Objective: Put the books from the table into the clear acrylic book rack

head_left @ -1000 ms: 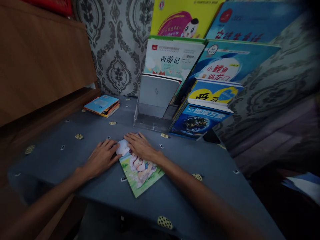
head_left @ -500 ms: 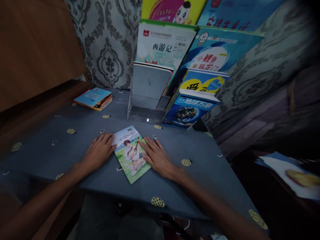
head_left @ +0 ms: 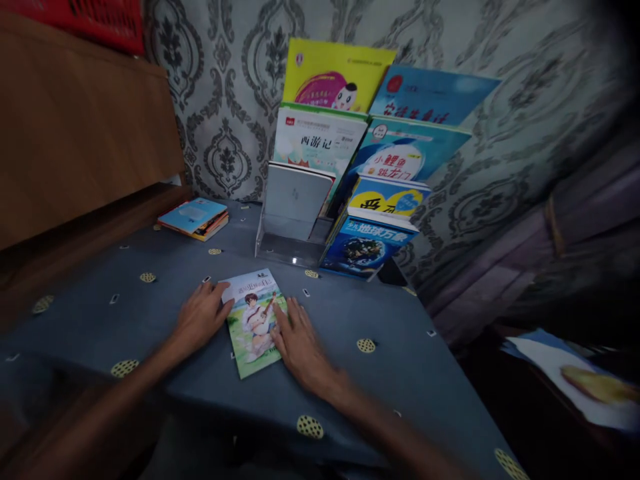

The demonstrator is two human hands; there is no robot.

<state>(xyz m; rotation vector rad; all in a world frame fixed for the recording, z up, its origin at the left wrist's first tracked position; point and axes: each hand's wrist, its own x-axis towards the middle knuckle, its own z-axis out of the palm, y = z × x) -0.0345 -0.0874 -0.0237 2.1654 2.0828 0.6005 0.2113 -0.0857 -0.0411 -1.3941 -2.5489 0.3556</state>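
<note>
A thin book [head_left: 256, 339] with a guitar player drawn on its cover lies flat on the cloth-covered table [head_left: 345, 393]. My left hand [head_left: 201, 313] rests at the book's upper left edge, its thumb touching the cover and its other fingers on the cloth. Along the right edge lies my right hand [head_left: 303, 347], fingers stretched out, the thumb and forefinger side over the cover. Both hands are open. Part of the book's right side is hidden under the right hand.
Behind the book stands a clear book rack [head_left: 295, 250] with several upright books [head_left: 367, 250]. A small stack of books [head_left: 195, 217] lies at the back left by a wooden cabinet [head_left: 90, 133]. Papers [head_left: 575, 377] lie on a dark surface beyond the right edge.
My view has tilted up, showing more wall and the tops of the racked books. The book has turned slightly and sits straighter between my hands.
</note>
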